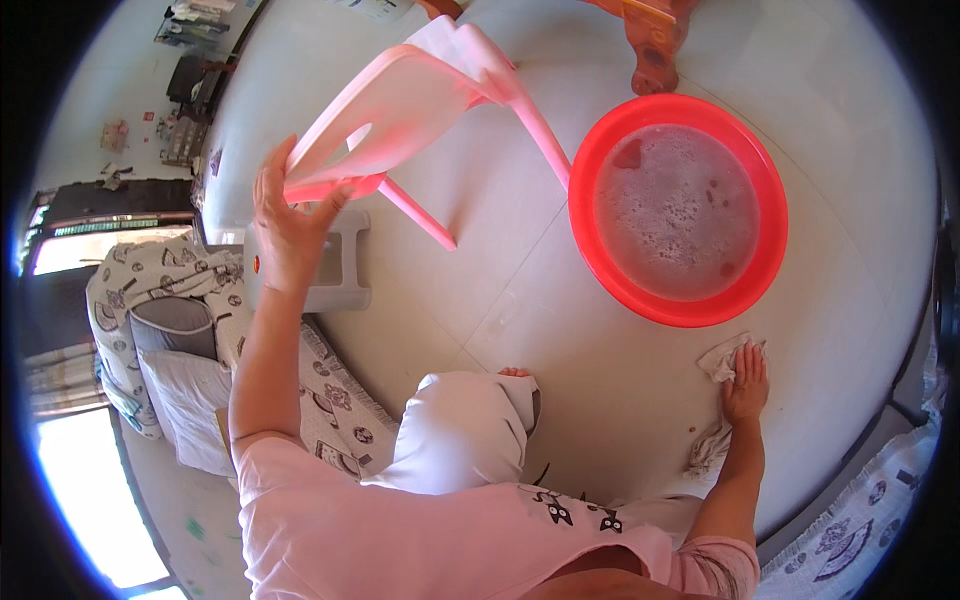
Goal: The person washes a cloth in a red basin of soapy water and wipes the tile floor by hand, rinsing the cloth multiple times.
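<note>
My left hand (pixel 292 214) grips the edge of a pink plastic chair (pixel 420 97), thumb on one side and fingers on the other. The chair is tilted, and an oval hole shows in its panel. On the floor at the right, my right hand (pixel 745 382) holds a crumpled off-white cloth (pixel 724 360) down with its fingers close together. Crumpled fabric (pixel 709 452) also lies by my right wrist; whether it joins the cloth cannot be told. A red plastic basin (pixel 675 311) of cloudy, bubbly water (pixel 675 217) stands beyond that hand.
A grey plastic stool (pixel 349 292) stands behind my left wrist. A sofa with a patterned cover (pixel 330 397) runs along the left, and another patterned cover (pixel 847 540) lies at lower right. A carved wooden furniture leg (pixel 654 52) stands just behind the basin on the tiled floor (pixel 525 300).
</note>
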`<state>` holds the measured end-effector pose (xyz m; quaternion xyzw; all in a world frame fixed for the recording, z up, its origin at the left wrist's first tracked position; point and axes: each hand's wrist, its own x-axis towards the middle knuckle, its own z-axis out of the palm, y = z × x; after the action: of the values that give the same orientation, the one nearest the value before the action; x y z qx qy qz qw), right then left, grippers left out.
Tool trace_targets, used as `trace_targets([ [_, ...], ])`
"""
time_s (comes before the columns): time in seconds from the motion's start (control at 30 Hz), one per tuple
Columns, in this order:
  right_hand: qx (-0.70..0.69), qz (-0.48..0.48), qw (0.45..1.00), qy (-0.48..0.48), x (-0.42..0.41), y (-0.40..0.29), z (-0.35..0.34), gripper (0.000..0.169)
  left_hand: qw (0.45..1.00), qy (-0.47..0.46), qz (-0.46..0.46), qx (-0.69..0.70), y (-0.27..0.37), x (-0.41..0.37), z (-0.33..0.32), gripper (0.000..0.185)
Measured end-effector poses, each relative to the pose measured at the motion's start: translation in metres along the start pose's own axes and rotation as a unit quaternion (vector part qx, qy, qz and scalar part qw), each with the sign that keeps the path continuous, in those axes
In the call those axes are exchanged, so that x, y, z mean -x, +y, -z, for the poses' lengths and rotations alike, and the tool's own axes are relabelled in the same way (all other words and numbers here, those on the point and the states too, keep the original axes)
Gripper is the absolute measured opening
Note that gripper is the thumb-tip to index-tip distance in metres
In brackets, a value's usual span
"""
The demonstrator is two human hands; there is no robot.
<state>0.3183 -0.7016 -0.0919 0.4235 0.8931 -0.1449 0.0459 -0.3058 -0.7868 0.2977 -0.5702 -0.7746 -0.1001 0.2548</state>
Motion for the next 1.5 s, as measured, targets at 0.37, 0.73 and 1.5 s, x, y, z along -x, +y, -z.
trace_targets([
  [0.37, -0.023, -0.002, 0.999, 0.035, -0.004, -0.005, 0.011, 0.069, 0.96, -0.074, 0.022, -0.269, -0.276, -0.03, -0.065, 0.036],
  [0.73, -0.035, -0.014, 0.999, 0.034, 0.0, -0.002, 0.005, 0.071, 0.327, -0.525, 0.387, 0.684, 0.119, 0.128, -0.246, 0.059],
  [1.5, -0.049, -0.051, 0.997, 0.026, -0.002, -0.007, 0.014, 0.074, 0.356, -0.339, 0.53, 0.691, 0.119, 0.141, -0.263, 0.037],
])
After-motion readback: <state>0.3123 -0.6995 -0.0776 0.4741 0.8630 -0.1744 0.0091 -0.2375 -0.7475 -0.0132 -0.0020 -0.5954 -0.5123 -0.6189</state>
